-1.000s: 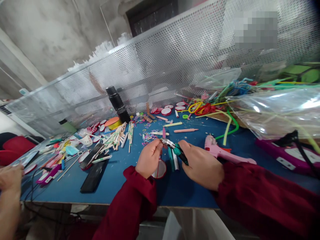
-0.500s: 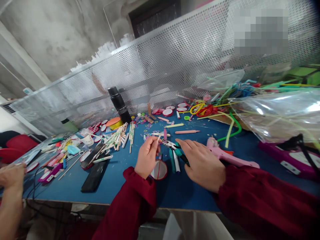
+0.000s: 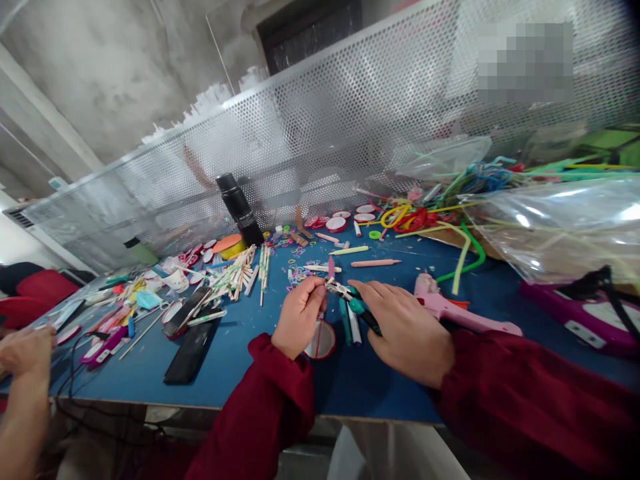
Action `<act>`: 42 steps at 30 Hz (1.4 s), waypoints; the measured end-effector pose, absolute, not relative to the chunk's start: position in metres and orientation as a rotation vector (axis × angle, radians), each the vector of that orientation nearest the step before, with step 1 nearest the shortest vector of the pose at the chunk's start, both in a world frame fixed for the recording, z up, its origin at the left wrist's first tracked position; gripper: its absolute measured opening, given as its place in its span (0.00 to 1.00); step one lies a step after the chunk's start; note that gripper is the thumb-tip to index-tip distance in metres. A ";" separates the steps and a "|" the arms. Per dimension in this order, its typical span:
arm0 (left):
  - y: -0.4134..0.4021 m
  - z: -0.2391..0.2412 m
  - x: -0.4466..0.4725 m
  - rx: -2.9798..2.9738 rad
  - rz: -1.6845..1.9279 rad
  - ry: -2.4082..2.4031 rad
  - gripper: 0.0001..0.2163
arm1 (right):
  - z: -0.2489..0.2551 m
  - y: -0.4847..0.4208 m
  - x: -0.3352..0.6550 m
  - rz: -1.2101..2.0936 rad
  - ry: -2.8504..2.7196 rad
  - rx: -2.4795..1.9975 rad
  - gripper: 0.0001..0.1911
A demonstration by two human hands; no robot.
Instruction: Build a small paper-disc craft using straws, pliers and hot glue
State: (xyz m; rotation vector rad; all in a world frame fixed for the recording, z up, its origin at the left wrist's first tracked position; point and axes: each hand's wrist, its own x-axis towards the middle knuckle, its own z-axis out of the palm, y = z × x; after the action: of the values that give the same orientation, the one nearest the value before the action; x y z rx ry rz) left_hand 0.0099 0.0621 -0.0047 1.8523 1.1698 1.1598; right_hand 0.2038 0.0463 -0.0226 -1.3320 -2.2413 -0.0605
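Observation:
My left hand (image 3: 299,317) is closed in a pinch around a small pale stick (image 3: 329,283), mostly hidden by the fingertips. Its end meets the jaws of the pliers (image 3: 358,305), which have green and black handles. Around those handles my right hand (image 3: 407,327) is wrapped from above. Below the fingertips lies a round red-rimmed piece (image 3: 320,340) with a pale face, partly covered by my left hand. Two markers (image 3: 355,328), one green and one white, lie beside it under the pliers. Just beyond the jaws is a pink pen-like piece (image 3: 331,267).
A pink glue gun (image 3: 450,312) lies right of my right hand. Pale sticks (image 3: 240,273), a black phone (image 3: 193,353) and a black bottle (image 3: 240,210) are to the left. Plastic bags (image 3: 565,227) cover the right side. Another person's hand (image 3: 27,350) is at far left.
My left fingertips have moved slightly right toward the pliers' jaws, and the stick shows less than before. The pliers and my right hand stay almost in place.

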 end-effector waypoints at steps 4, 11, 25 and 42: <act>0.061 -0.003 0.011 1.910 1.146 1.180 0.15 | -0.023 0.046 0.204 -0.013 -2.240 -1.324 0.35; 0.062 -0.007 0.009 1.923 1.155 1.145 0.13 | -0.023 0.046 0.204 0.069 -2.233 -1.306 0.33; 0.065 -0.013 0.009 1.882 1.147 1.120 0.12 | -0.023 0.043 0.203 0.230 -2.213 -1.325 0.22; 0.065 -0.015 0.007 1.897 1.178 1.150 0.12 | -0.028 0.051 0.207 0.014 -2.236 -1.267 0.41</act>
State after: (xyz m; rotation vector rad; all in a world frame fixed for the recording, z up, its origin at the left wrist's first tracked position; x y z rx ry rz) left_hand 0.0073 0.0648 -0.0148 1.8969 1.1502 1.1778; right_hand 0.2071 0.0511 -0.0276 -1.2673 -2.2356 0.0141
